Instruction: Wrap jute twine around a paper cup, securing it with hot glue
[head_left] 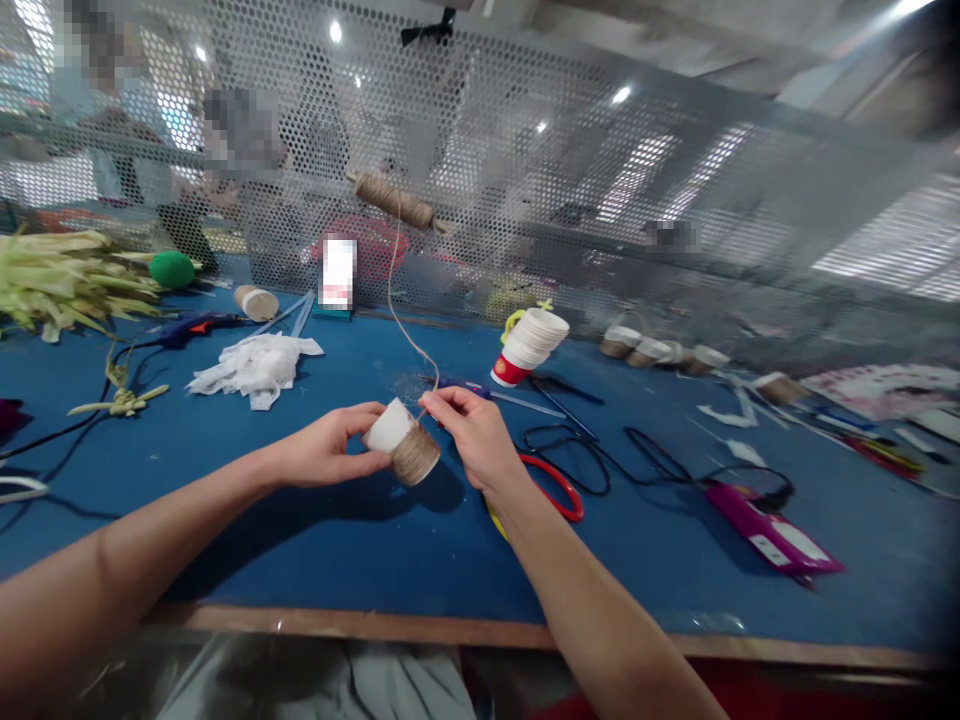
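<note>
My left hand grips a small white paper cup by its bare end, tilted above the blue table. Brown twine is wound around the cup's other half. In my right hand, thumb and forefinger pinch the loose strand of twine beside the cup. That strand runs up to a spool of twine hung on the perforated metal screen. Scissors with red and yellow handles lie partly hidden beneath my right wrist.
A stack of paper cups leans behind my hands. White cloth strips and a blue glue gun lie left. Several twine-wrapped cups line the back right. A purple power strip with black cable sits right. The perforated screen bounds the table.
</note>
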